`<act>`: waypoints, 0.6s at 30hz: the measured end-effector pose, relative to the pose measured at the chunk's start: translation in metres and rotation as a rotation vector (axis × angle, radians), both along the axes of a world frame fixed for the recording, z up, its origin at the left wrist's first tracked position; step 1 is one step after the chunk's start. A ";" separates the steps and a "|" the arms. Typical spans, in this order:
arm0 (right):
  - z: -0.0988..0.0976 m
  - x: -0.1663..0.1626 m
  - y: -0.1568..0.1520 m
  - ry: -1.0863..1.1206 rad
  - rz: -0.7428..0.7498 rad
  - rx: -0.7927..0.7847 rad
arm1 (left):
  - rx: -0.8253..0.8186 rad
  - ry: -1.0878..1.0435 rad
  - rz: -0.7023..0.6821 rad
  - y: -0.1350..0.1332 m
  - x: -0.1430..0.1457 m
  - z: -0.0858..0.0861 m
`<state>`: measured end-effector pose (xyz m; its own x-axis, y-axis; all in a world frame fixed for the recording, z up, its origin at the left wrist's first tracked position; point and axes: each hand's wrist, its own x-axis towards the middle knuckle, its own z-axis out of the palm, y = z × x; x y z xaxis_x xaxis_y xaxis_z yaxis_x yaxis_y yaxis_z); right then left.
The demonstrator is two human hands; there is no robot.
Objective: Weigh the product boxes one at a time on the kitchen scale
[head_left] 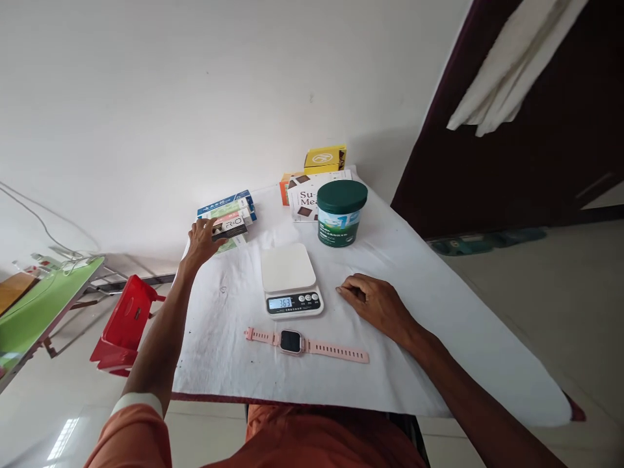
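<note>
One grip, the left hand, touches the left end of a black-and-white box; whether it pinches cannot be told. The box lies among cartons left on the surface. The right hand, fingers curled in, rests beside the scale.

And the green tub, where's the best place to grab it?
I'd wrap the right hand around the tub just below its lid, coming from the right. It stands upright, its body is round and the lid sticks out a little, so fingers could tuck under that rim. The white box sits close behind, toward the left, and might get in the way there.
</note>
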<state>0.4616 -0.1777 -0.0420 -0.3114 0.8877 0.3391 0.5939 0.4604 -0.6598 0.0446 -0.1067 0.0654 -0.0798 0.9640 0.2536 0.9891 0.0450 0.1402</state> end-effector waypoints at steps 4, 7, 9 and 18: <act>-0.001 0.000 0.001 -0.006 -0.002 -0.016 | 0.111 -0.070 -0.198 0.006 0.055 0.010; -0.002 0.001 0.001 -0.017 -0.006 -0.019 | 0.126 -0.172 -0.438 0.019 0.123 0.016; -0.002 0.001 0.001 -0.026 -0.001 -0.031 | 0.099 -0.239 -0.519 0.029 0.173 0.017; 0.001 0.000 0.001 -0.143 -0.016 -0.016 | 0.047 -0.361 -0.201 0.060 0.294 0.006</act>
